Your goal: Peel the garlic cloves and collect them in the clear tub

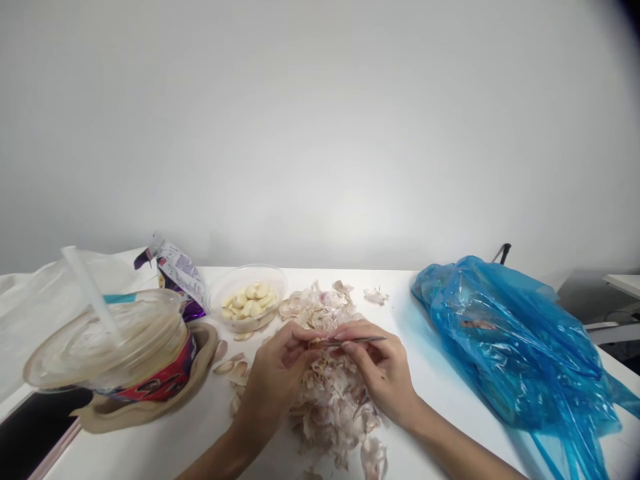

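Note:
My left hand (274, 375) is closed in a pinch on a small garlic clove (316, 344) above a heap of papery garlic skins (336, 400). My right hand (383, 370) is closed on a thin metal knife (357, 341), whose blade lies level and points left at the clove. Both hands meet at the middle of the white table (440, 373). A clear bowl of peeled garlic cloves (249, 298) stands behind the left hand.
A lidded plastic cup with a straw (113, 343) stands near left on a brown holder. A purple snack packet (175, 273) lies behind it. A crumpled blue plastic bag (505, 333) fills the right side. More skins (320, 303) and loose cloves (230, 367) lie around.

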Demonstrator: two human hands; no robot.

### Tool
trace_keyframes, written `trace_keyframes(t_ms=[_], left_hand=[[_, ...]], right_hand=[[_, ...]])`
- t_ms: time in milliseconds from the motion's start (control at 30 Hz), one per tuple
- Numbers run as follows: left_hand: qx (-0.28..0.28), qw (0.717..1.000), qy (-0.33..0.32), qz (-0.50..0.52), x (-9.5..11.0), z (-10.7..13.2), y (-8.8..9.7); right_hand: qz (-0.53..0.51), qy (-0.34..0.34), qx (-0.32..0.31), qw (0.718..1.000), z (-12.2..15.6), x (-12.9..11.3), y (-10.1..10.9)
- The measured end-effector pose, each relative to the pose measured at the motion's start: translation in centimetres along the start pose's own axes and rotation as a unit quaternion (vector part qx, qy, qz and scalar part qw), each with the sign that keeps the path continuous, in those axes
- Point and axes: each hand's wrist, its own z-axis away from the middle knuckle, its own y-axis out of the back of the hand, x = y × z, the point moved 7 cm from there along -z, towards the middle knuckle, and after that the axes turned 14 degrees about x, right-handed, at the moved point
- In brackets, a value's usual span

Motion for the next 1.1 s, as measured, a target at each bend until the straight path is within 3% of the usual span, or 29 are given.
trace_keyframes(t_ms=[267, 533, 1100], left_hand=[[0.001, 1.000, -0.018, 0.003, 0.4, -0.1, 0.0], [-0.020, 1.000, 0.007, 0.003, -0.4, 0.1, -0.2], [-0.027, 0.999, 0.013, 0.023, -0.2, 0.1, -0.4]], right_hand=[[0.011, 0.004, -0.018, 1.000, 0.1, -0.6, -0.3], [0.010, 0.010, 0.012, 1.000, -0.2, -0.5, 0.2], [-0.012, -0.049, -0.002, 0.999, 0.1, 0.7, 0.3]])
